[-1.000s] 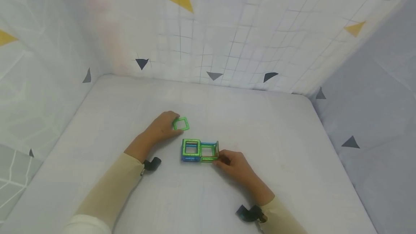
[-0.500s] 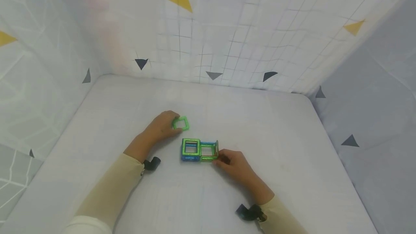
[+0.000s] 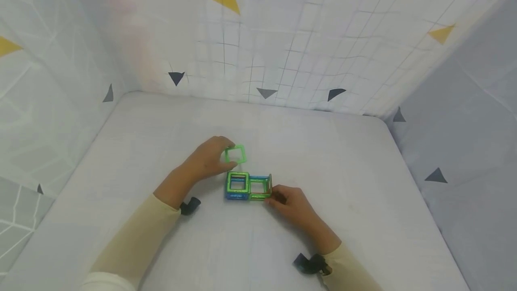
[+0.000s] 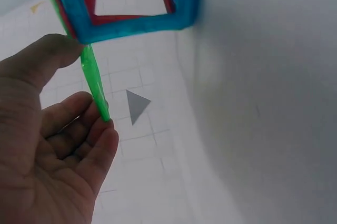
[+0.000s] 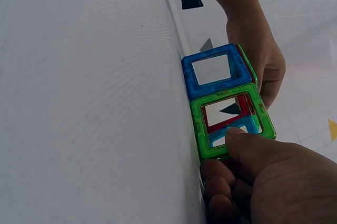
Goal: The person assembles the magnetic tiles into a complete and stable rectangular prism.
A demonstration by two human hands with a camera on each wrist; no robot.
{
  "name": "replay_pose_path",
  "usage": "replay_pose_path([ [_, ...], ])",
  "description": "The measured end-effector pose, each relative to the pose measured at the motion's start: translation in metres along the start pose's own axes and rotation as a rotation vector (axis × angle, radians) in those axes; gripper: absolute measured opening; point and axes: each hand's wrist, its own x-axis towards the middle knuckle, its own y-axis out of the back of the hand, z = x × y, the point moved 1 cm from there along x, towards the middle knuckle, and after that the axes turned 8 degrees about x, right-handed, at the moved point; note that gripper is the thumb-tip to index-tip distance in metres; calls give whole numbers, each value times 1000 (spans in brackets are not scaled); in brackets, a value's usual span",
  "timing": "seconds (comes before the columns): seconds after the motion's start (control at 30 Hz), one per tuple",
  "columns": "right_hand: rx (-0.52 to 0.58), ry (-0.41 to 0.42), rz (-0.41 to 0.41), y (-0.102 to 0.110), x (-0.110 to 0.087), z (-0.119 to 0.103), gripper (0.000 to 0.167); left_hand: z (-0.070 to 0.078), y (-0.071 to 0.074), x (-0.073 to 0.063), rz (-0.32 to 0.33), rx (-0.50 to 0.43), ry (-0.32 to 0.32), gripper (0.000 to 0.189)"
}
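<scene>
My left hand (image 3: 208, 158) holds a green square magnetic tile (image 3: 243, 153) by its edges, between the thumb and fingers, just behind the built frame. That tile (image 4: 92, 74) appears almost edge-on in the left wrist view. The structure of magnetic tiles (image 3: 237, 196) stands on the table, a cube with a green top on the left and an open-topped section on the right. My right hand (image 3: 296, 208) grips its right end. In the right wrist view, the thumb presses the front green tile (image 5: 197, 126), beside a blue tile (image 5: 188, 77); the other fingers curl round the end.
The white table (image 3: 355, 183) meets a patterned back wall (image 3: 274, 48) and side walls. A black wrist mount (image 3: 190, 205) sits on the left sleeve, another black mount (image 3: 308, 264) on the right.
My left hand has moved right with the green tile, closer above the cube in the head view. The right hand and the structure have stayed in place.
</scene>
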Motion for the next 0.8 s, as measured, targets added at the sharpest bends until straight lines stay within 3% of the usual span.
replay_pose_path([
  [0.27,-10,8,0,0,1,-1,18,24,9,-14,-14,10,-69,60],
  [0.57,3,19,3,0,0,-2,18,40,5,-26,-12,55,-148,58],
  [0.8,2,20,2,1,1,-3,17,50,-2,-29,-34,21,-183,57],
])
